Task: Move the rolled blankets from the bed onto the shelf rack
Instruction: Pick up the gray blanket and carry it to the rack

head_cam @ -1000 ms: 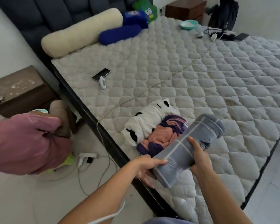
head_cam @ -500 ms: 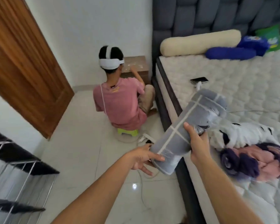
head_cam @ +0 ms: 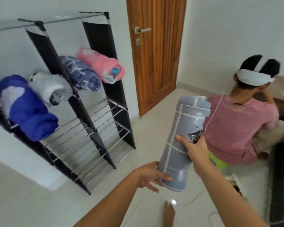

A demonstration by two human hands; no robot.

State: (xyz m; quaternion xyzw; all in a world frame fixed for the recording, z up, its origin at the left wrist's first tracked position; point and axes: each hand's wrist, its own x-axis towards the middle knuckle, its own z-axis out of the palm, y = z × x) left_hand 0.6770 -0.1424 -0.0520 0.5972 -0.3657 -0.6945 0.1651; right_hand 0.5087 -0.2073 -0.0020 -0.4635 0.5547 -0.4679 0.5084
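Observation:
I hold a rolled grey blanket point(head_cam: 182, 141) with white lines upright in front of me. My right hand point(head_cam: 193, 150) grips its middle from the right, and my left hand point(head_cam: 152, 176) cups its lower end. The black shelf rack point(head_cam: 95, 128) with metal rails stands against the white wall at left, about an arm's length from the roll. On its upper tier lie several rolled blankets: a blue one point(head_cam: 28, 108), a grey-white one point(head_cam: 51, 86), a navy patterned one point(head_cam: 79, 73) and a pink one point(head_cam: 102, 64). The bed is out of view.
A person in a pink shirt point(head_cam: 239, 126) with a white headband sits on a green stool point(head_cam: 217, 161) at right, back to me. A closed wooden door point(head_cam: 156, 51) stands behind. The rack's lower rails are bare. My foot point(head_cam: 168, 215) is on the pale tiled floor.
My view has swung left from the bed to the shelf rack. The grey roll, gripped by both hands throughout, came off the mattress and now stands upright nearer the rack.

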